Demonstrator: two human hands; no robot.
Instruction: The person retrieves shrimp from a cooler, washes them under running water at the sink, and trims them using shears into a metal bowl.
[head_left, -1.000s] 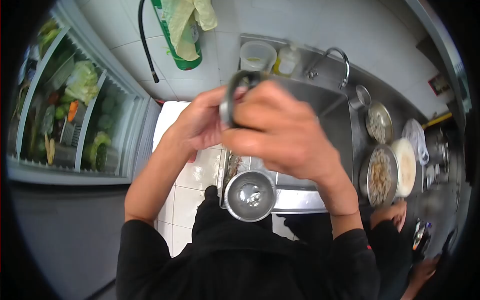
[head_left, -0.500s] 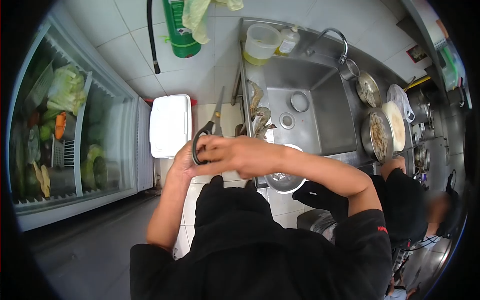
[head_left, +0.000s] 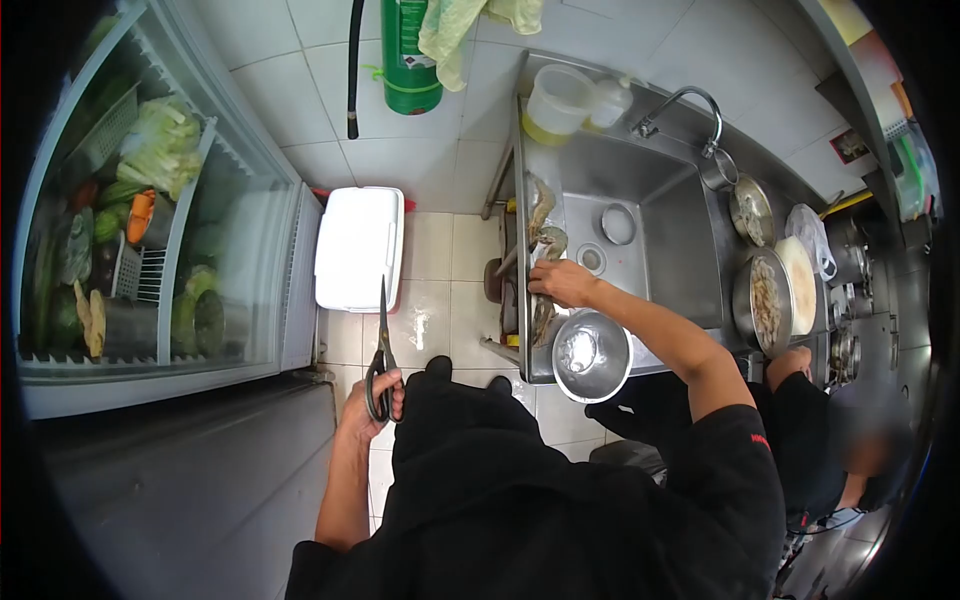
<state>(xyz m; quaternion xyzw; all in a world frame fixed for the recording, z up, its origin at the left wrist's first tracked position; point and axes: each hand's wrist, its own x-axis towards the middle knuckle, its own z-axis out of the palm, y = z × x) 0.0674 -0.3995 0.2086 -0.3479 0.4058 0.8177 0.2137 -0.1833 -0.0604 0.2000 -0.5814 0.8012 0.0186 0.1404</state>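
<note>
My left hand [head_left: 372, 402] is closed around the black handles of a pair of scissors [head_left: 384, 335], with the narrow blades pointing away from me over the floor. At the sink's left ledge, my right hand [head_left: 568, 283] has its fingers curled down onto a prawn in a row of whole prawns [head_left: 541, 205]. Part of the row is hidden under those fingers. Just nearer to me than this hand, a shiny metal bowl [head_left: 592, 357] sits at the sink's front left corner.
The steel sink [head_left: 680, 240] holds a small round strainer [head_left: 618, 224]. On its right stand a bowl of peeled prawns [head_left: 762, 300] and a co-worker's hand [head_left: 790, 365]. A white cooler box [head_left: 360, 250] is on the floor beside a glass-door fridge [head_left: 240, 270].
My hands were together over the scissors; now they are apart. The right hand has moved right to the prawns, and the left has lowered with the scissors. The metal bowl is now uncovered.
</note>
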